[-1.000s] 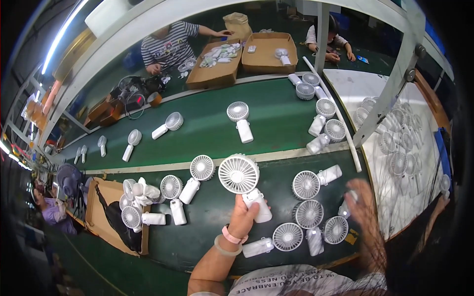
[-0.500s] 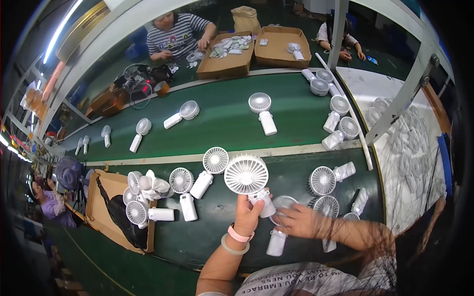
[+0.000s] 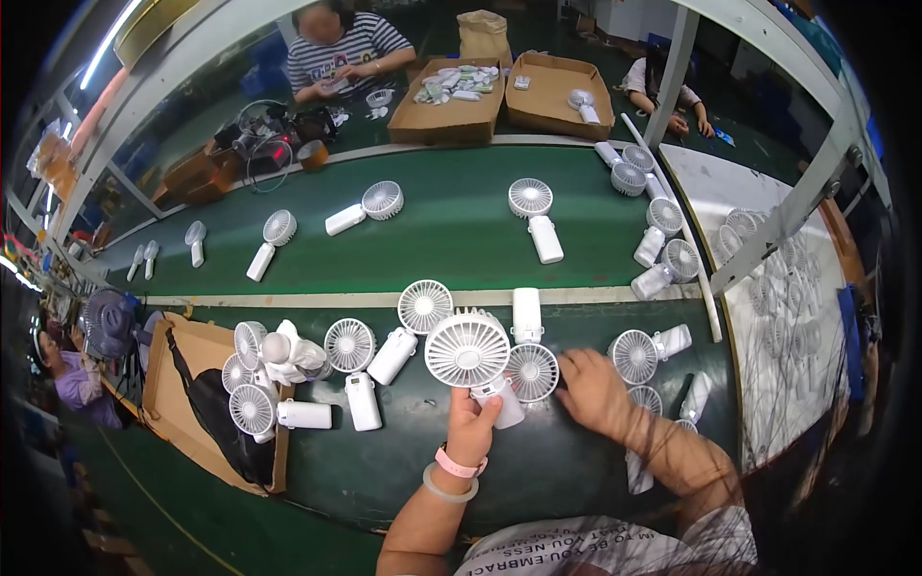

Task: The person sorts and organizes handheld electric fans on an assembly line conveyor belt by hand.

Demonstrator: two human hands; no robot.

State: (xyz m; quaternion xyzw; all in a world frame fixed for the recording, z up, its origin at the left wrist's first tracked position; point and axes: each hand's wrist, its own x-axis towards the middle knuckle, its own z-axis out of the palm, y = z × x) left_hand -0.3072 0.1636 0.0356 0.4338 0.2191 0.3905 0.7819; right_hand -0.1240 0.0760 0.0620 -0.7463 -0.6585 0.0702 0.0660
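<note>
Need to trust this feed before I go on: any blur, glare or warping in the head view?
Head view: strong fisheye, the green belt edges bow and the corners are black; the right hand and forearm are smeared and ghosted; the left hand and its white fan are sharp; lighting even, no glare on the fans.

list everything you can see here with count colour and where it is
held fan: one, white, upright in the left hand over the near table
fan under the right hand: one, white, flat on the near table, handle pointing away
loose fans: several, white, scattered on the near table
belt fans: several, white, spaced along the green conveyor
flat carton: one, brown, left edge of the table, with fans and a black bag
cardboard boxes: two, brown, beyond the belt
co-workers: two seated beyond the belt, one at far left
left hand: grips the held fan's handle, pink and clear bracelets at the wrist
right hand: open, fingers at the flat fan
</note>
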